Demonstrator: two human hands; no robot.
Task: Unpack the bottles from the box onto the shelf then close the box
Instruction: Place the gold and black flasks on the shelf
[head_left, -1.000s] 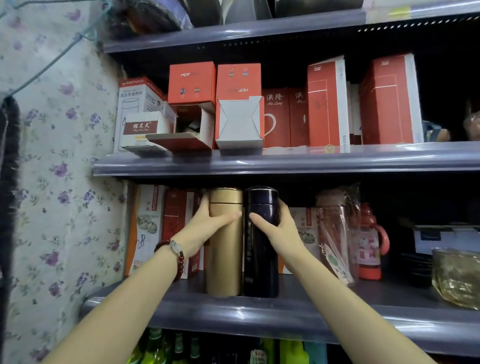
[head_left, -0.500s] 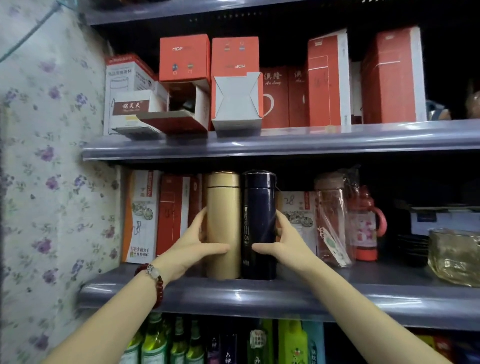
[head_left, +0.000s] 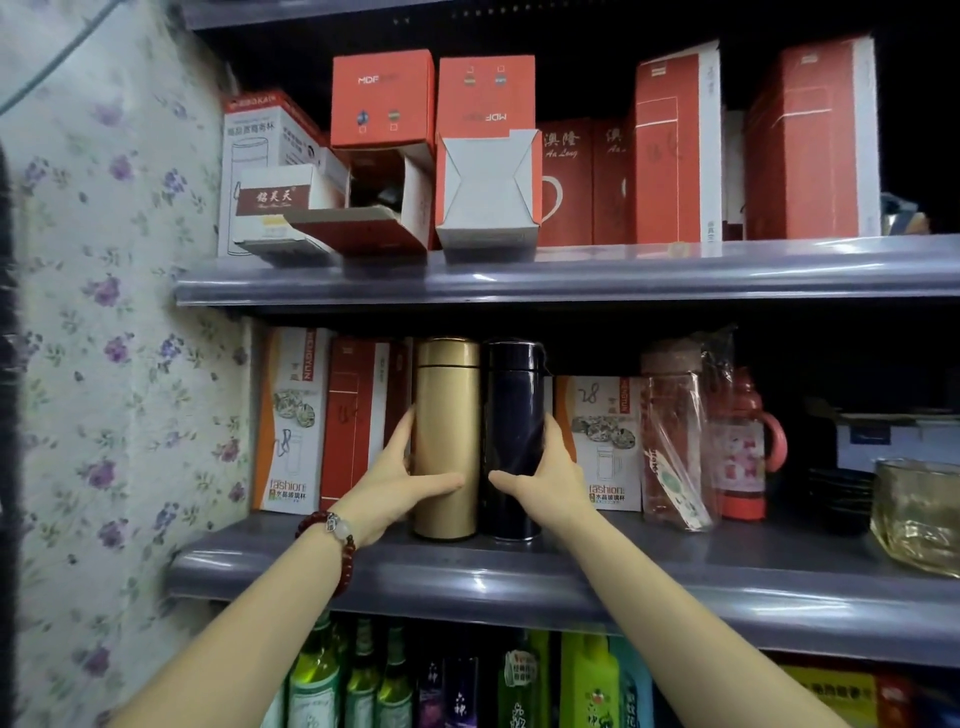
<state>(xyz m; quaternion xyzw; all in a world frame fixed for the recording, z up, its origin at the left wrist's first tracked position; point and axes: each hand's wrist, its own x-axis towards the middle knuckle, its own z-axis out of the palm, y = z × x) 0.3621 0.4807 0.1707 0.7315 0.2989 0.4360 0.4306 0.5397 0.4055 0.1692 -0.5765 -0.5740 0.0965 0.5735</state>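
Gripping: you have a bottle in each hand, both upright on the middle shelf (head_left: 519, 587) at frame centre.
Left hand (head_left: 395, 486): your thumb lies across the front of the gold bottle (head_left: 447, 436) low down, your fingers reach up along its left side and behind it, closed around it.
Left arm: it rises from the lower left of the frame, bare, wrist bent a little upward, a red bead bracelet (head_left: 337, 540) on the wrist just above the shelf lip.
Right hand (head_left: 545, 478): your thumb crosses the front of the dark bottle (head_left: 511, 436) low down, your fingers wrap its right side, closed around it.
Right arm: it rises from the lower right of the frame, bare, crossing the shelf lip.
Bottles: gold on the left, dark on the right, side by side and touching or nearly so; whether they touch you cannot tell. Bases on the shelf, caps just under the upper shelf (head_left: 571, 275).
Open box (head_left: 384, 202): red, on the upper shelf, upper centre-left of the frame, its flap hanging open toward you.
Neighbours: boxed cups (head_left: 605, 441) stand behind and on both sides of the bottles; a wrapped bottle (head_left: 675, 436) stands to the right.
Below: green bottles (head_left: 317, 680) at the bottom edge.
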